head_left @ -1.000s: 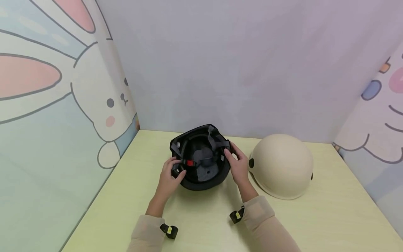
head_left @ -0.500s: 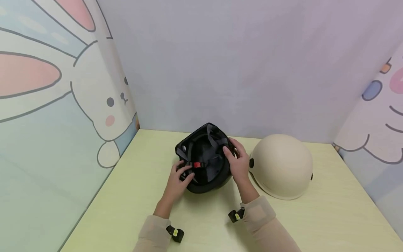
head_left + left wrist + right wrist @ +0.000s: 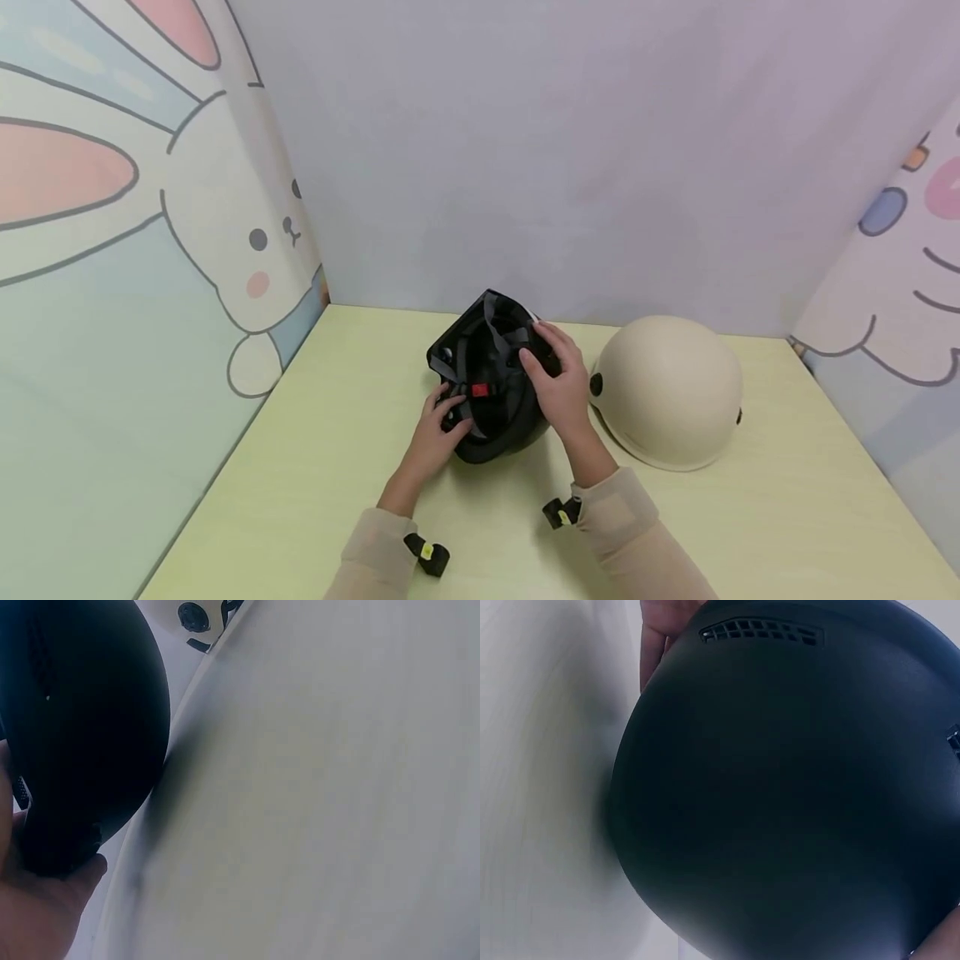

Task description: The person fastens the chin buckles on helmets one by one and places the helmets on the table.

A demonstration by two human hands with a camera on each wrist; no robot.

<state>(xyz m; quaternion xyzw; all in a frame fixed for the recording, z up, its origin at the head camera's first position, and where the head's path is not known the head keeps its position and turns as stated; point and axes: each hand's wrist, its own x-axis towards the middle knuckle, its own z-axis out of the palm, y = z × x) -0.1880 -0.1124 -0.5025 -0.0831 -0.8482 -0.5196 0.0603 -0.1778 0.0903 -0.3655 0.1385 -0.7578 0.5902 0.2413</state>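
Observation:
A black helmet (image 3: 491, 392) stands tipped on its side on the pale yellow-green table (image 3: 315, 467), its open inside facing left with grey straps and a red buckle (image 3: 480, 389) showing. My left hand (image 3: 442, 425) grips its lower left rim, fingers curled over the edge. My right hand (image 3: 551, 379) holds the right rim, with the thumb hooked inside by the straps. The left wrist view shows the black helmet's shell (image 3: 82, 727) against my palm (image 3: 37, 915). The black shell (image 3: 795, 787) fills the right wrist view.
A cream helmet (image 3: 667, 392) sits dome up just right of my right hand, also glimpsed at the top of the left wrist view (image 3: 199, 619). Cartoon rabbit panels wall the left and right sides, and a plain pale wall closes the back.
Both hands have tipped the black helmet further up onto its side and shifted it slightly right, so its opening now faces more to the left. The cream helmet has not moved.

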